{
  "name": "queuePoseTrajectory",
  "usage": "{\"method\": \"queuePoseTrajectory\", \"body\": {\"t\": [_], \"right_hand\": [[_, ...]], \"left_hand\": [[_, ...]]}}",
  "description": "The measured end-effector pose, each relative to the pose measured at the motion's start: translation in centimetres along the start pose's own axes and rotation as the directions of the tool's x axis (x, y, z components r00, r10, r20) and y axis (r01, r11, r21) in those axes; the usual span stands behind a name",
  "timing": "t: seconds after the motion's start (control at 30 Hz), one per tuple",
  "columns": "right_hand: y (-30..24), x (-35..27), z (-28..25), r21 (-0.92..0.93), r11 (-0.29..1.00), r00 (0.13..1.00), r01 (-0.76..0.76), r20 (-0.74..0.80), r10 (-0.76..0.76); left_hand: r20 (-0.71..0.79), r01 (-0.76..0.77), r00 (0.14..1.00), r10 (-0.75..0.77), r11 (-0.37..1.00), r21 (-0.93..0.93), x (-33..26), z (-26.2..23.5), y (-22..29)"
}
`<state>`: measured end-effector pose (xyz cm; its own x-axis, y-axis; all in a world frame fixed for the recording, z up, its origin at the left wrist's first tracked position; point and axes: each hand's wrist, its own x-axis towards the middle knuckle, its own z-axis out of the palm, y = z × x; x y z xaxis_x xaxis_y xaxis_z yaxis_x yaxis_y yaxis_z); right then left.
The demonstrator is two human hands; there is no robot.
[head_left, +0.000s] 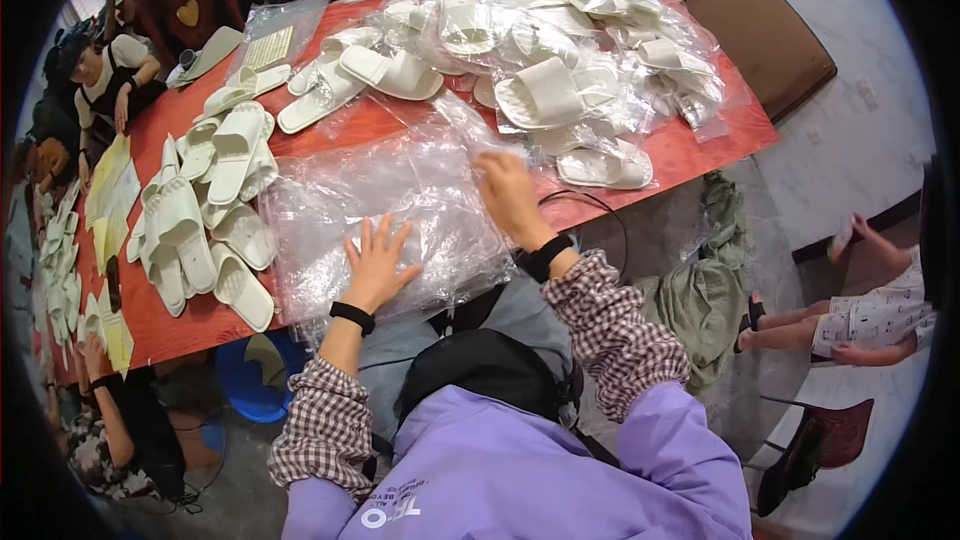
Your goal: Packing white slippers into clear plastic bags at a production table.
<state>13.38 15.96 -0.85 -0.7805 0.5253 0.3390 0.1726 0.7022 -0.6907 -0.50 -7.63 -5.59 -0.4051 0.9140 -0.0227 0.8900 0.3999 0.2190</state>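
Observation:
A stack of clear plastic bags (330, 190) lies on the red table in front of me. My left hand (375, 265) rests flat on the bags with its fingers spread. At the stack's right edge, my right hand (510, 195) has its fingers bent and closed on a plastic bag; its fingertips are partly hidden. Loose cream slippers (237, 155) are heaped left of the bags. Beyond them, a cream slipper (390, 72) lies across others. Bagged slippers (545, 95) are piled at the far right.
The red table (690, 160) ends close to my body. A dark cable (600, 202) hangs over its edge. Below stand a blue bin (262, 405) and green cloth (700, 310). Co-workers sit along the left; another person (875, 310) is at the right, near a stool (845, 430).

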Motion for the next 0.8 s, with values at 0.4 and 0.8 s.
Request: {"method": "queuePoseTrajectory", "body": {"t": [0.4, 0.8], "right_hand": [[7.6, 1.7, -4.7, -0.554, 0.814, 0.984, 0.174, 0.123, -0.126], [1.2, 9.4, -4.1, -0.663, 0.736, 0.935, 0.137, -0.159, -0.318]], "left_hand": [[0.068, -0.028, 0.997, 0.023, 0.997, 0.071, 2.8, -3.3, 1.0], [-0.074, -0.057, 0.995, 0.063, 0.995, 0.081, 2.0, -3.0, 0.9]]}}
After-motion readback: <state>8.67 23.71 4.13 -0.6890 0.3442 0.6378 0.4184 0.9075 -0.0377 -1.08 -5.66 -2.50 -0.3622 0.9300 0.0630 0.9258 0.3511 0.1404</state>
